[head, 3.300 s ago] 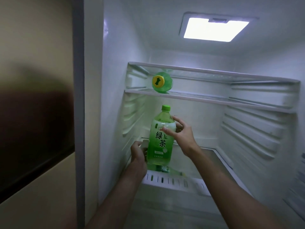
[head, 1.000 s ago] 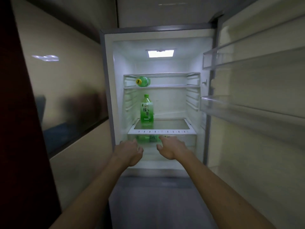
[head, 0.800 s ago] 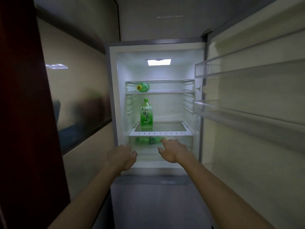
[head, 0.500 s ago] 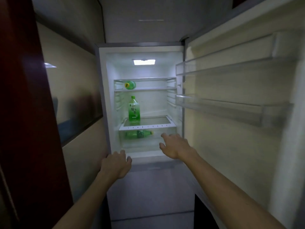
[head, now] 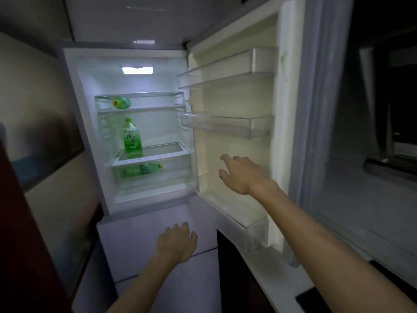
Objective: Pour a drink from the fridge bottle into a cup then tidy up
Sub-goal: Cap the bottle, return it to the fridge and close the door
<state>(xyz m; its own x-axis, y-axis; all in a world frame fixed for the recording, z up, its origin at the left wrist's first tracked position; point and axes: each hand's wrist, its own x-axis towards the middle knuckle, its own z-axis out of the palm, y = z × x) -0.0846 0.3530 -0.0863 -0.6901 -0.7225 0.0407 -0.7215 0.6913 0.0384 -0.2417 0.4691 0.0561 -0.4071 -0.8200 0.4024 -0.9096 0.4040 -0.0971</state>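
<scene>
The green tea bottle stands upright on the glass shelf inside the lit, open fridge. My right hand is stretched out with fingers apart in front of the inner side of the open fridge door, holding nothing. Whether it touches the door is unclear. My left hand hangs lower, in front of the closed lower fridge door, fingers loosely curled and holding nothing. No cup is in view.
A second green bottle lies on the top shelf, a third bottle lies in the clear drawer below. The door carries two clear racks. A glossy wall panel is on the left, a dark window at the right.
My hands let go of the bottle, which stays on the shelf. I have backed away and turned right; my right hand moved over to the open door and my left hand dropped lower.
</scene>
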